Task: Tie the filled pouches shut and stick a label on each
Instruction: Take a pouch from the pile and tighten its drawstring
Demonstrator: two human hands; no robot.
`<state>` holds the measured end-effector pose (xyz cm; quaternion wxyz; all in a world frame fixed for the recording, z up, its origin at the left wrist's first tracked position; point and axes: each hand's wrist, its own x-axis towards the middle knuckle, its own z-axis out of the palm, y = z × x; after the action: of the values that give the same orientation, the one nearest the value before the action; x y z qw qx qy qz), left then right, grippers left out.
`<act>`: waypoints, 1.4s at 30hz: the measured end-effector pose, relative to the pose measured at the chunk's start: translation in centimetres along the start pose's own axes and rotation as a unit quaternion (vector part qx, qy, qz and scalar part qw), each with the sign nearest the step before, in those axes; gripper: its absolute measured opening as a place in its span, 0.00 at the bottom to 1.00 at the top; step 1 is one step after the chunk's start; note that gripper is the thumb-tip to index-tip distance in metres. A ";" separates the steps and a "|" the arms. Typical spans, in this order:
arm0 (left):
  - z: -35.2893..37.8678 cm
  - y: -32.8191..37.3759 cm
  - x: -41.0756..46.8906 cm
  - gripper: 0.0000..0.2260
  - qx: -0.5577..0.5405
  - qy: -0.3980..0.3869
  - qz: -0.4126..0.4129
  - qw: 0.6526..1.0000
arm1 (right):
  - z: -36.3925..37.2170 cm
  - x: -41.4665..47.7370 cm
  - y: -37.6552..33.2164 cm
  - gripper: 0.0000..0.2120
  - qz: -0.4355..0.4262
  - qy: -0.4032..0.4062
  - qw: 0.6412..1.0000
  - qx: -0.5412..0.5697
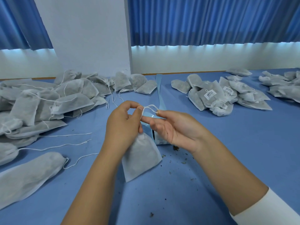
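Note:
A filled grey-white pouch (141, 158) hangs below my left hand (123, 122), which grips its gathered neck. A white drawstring (150, 108) loops between both hands above the pouch. The fingertips of my left hand pinch one end of the loop, and my right hand (174, 127) pinches the other end between thumb and forefinger. Behind my hands a strip of light blue label backing (159, 93) runs across the blue table, with a label roll (159, 140) partly hidden by my right hand.
A large heap of unlabelled pouches (48, 101) with loose strings covers the left. One long pouch (27, 177) lies near left. Labelled pouches (219, 95) are piled at right, more at the far right (282, 83). Herb crumbs (177, 148) dot the blue table (162, 200).

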<state>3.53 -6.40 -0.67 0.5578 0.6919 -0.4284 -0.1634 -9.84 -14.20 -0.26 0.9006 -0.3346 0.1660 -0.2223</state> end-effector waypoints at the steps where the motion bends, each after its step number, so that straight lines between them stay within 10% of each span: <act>1: -0.2 0.1 0.1 0.05 -0.022 -0.012 -0.017 1.000 | 0.0 0.0 0.0 0.17 0.006 -0.003 1.000 0.004; 6: -1.1 0.6 0.1 0.15 -0.178 -0.098 -0.121 0.972 | 0.0 -0.1 -0.1 0.07 0.032 -0.008 0.999 0.023; 10: -1.4 0.7 0.4 0.13 -0.213 -0.116 -0.150 0.959 | 0.0 -0.1 -0.2 0.18 0.042 -0.025 0.998 0.041; 15: -0.6 0.4 0.3 0.05 -0.085 -0.061 -0.091 0.990 | 0.3 -0.3 0.2 0.03 0.029 -0.023 0.999 -0.016; 28: 0.1 -0.2 0.4 0.05 -0.017 -0.024 0.000 1.000 | -0.1 0.0 0.0 0.03 -0.065 0.042 0.988 -0.137; 42: -2.1 -0.3 0.3 0.09 -0.040 -0.236 -0.045 0.970 | -0.3 -0.9 -2.8 0.07 -0.195 0.106 0.975 -0.010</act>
<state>5.30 -5.30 -0.22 0.4597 0.6295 -0.5096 -0.3642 -11.50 -15.76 1.56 0.8136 -0.3439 0.1943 -0.4266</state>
